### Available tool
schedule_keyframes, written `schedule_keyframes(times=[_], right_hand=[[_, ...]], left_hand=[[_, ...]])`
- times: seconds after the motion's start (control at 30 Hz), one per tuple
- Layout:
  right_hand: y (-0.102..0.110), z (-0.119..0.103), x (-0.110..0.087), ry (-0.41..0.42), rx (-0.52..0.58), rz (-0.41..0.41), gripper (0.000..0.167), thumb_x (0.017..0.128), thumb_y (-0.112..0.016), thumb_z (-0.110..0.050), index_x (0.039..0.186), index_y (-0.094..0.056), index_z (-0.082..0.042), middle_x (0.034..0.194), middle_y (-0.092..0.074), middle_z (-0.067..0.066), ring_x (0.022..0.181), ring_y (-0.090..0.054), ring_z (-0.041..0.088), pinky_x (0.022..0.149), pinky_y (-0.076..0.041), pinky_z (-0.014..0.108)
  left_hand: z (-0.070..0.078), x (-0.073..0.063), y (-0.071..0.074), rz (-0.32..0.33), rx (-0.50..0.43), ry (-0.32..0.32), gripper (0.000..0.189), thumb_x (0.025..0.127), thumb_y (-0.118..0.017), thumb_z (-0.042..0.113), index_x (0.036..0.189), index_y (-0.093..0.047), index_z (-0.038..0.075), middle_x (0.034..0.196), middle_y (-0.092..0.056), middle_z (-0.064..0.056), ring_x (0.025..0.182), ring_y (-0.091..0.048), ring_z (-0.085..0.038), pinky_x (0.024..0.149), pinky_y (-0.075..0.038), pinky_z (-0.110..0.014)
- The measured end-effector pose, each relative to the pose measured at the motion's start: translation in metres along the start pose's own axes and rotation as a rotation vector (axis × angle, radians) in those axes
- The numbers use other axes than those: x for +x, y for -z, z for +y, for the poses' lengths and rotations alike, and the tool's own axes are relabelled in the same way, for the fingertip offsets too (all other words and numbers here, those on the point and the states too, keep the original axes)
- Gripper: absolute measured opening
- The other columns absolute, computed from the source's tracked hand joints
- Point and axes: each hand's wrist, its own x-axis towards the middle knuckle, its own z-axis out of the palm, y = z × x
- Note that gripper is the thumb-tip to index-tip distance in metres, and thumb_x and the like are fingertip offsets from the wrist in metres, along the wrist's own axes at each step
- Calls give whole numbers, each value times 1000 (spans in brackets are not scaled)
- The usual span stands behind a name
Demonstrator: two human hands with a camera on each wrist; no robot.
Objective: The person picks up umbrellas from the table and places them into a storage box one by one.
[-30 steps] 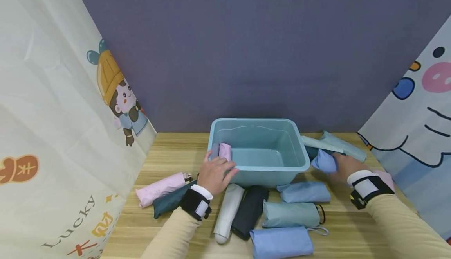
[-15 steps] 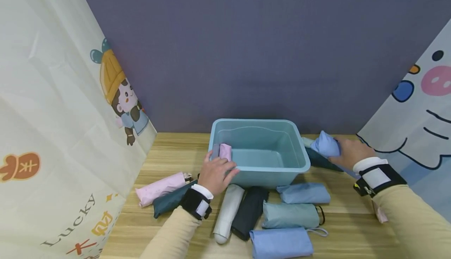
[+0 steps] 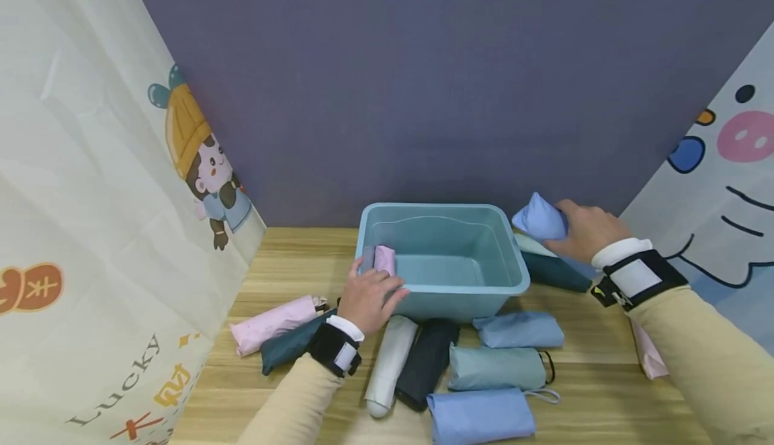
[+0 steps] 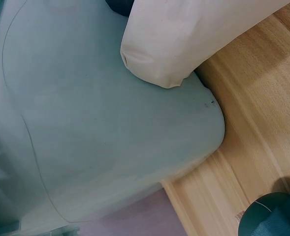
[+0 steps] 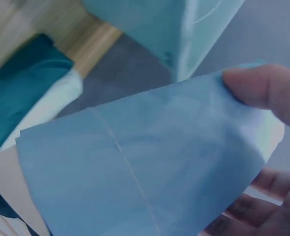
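My right hand (image 3: 589,230) grips a light blue folded umbrella (image 3: 540,216), raised at the right side of a blue-green plastic bin (image 3: 453,290). In the right wrist view the thumb lies on top of the umbrella (image 5: 130,152) and the fingers curl beneath it. My left hand (image 3: 369,300) holds the bin's front left rim, fingers bent over the edge. Inside the bin, at the left end, stand a pink umbrella (image 3: 385,260) and a greyish one (image 3: 368,258). The left wrist view shows the bin's outer wall (image 4: 100,113) but not the hand.
Folded umbrellas lie around the bin on the wooden table (image 3: 308,250): pink (image 3: 272,324) and dark teal (image 3: 284,347) at left, pale grey (image 3: 390,368) and black (image 3: 426,364) in front, several blue and green ones (image 3: 496,368) front right. More (image 3: 553,267) lie right of the bin.
My right hand has lifted the light blue umbrella from the pile right of the bin and moved it up and back, slightly leftward of late. My left hand stays on the rim.
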Motion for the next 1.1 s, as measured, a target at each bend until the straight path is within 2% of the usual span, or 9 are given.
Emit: schedule_keyframes(times=[0.33, 0.57, 0.73, 0.93, 1.1], right_hand=[[16, -35, 22, -1, 23, -7, 78, 71, -80, -42, 126, -52, 5, 95, -65, 28, 70, -65, 35, 56, -52, 52], [23, -58, 39, 8, 48, -13, 76, 72, -78, -40, 127, -51, 4, 96, -66, 26, 68, -65, 33, 55, -52, 50], [21, -73, 50, 9, 80, -34, 77, 73, -78, -41, 129, -49, 5, 99, -65, 27, 71, -65, 34, 57, -53, 50], [16, -89, 62, 17, 103, -59, 78, 73, -78, -42, 128, -49, 5, 99, -64, 24, 73, -64, 33, 59, -52, 50], [9, -102, 70, 10, 124, -91, 78, 74, -77, -43, 130, -48, 4, 104, -64, 24, 80, -65, 34, 65, -53, 50]], left_hand=[[1, -3, 0, 6, -23, -4, 24, 93, -58, 45, 94, -71, 25, 78, -65, 7, 73, -62, -14, 100, -35, -60], [-1, 0, 2, -3, -22, 8, 24, 93, -58, 44, 95, -72, 24, 79, -67, 6, 75, -63, -15, 100, -35, -60], [-3, 3, 3, -17, -30, 11, 23, 93, -59, 44, 94, -72, 24, 79, -67, 7, 75, -63, -15, 101, -35, -60], [-3, 4, 2, -1, -35, 5, 23, 92, -59, 43, 94, -72, 24, 79, -67, 5, 75, -63, -16, 100, -35, -61], [-3, 3, 2, 13, -21, 2, 25, 92, -59, 45, 92, -71, 24, 78, -67, 6, 74, -63, -15, 100, -36, -60]])
